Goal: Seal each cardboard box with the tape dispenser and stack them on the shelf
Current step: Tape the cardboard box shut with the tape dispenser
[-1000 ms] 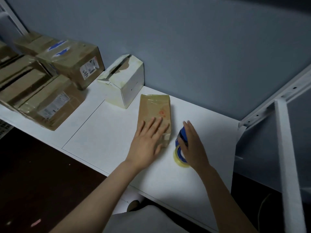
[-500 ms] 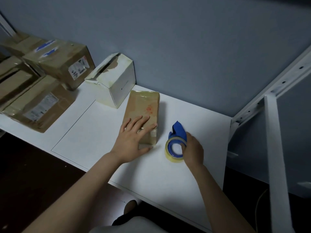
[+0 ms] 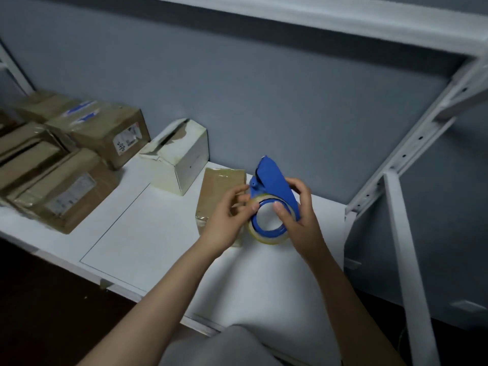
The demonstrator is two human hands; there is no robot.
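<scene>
Shelf (image 3: 158, 241) bears boxes (image 3: 66, 191); left hand (image 3: 227, 220), right hand (image 3: 301, 217) grip tape dispenser (image 3: 272, 178).

Both arms reach forward — right hand (image 3: 299, 217) grips the tape dispenser (image 3: 274, 184), left hand (image 3: 227, 220) apparently pinching its roll.

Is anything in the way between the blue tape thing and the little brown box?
Nothing visible does. The right hand and left hand hold the blue tape dispenser close to the small brown cardboard box.

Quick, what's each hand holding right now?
Left hand: pinches the roll's edge on the tape dispenser.
Right hand: grips the tape dispenser.
</scene>
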